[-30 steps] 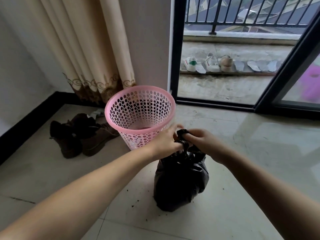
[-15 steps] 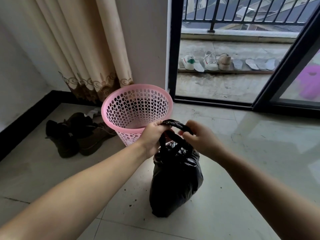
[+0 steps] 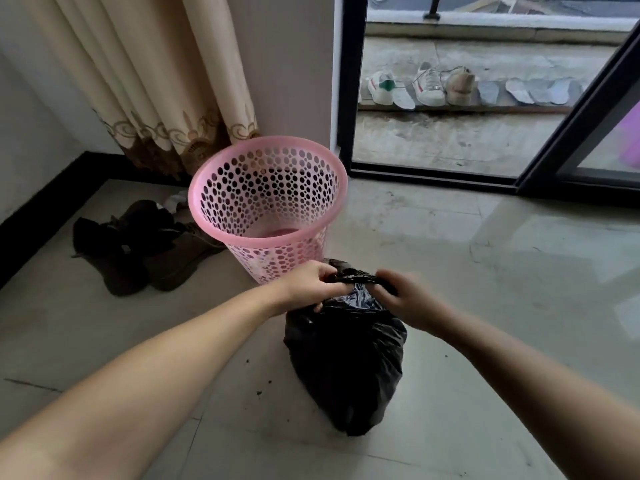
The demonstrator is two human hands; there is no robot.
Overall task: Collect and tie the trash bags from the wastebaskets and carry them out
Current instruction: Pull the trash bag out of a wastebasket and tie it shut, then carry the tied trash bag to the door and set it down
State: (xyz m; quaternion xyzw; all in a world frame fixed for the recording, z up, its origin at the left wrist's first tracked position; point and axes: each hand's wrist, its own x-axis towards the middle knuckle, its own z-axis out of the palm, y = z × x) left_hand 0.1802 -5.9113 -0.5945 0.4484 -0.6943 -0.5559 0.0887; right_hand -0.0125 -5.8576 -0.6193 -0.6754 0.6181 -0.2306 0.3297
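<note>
Low in the centre of the frame, a black trash bag [image 3: 346, 362] stands on the tiled floor [image 3: 485, 306], just in front of a pink perforated wastebasket [image 3: 266, 199]. Both hands sit close together at the bag's top: the left hand [image 3: 311, 285] and right hand [image 3: 405, 299] each pinch a twisted strand of its mouth, pulling sideways. The thin film looks soft, slick and easily torn; the bulging body suggests moderate weight. The knotted neck seems the best place to lift.
</note>
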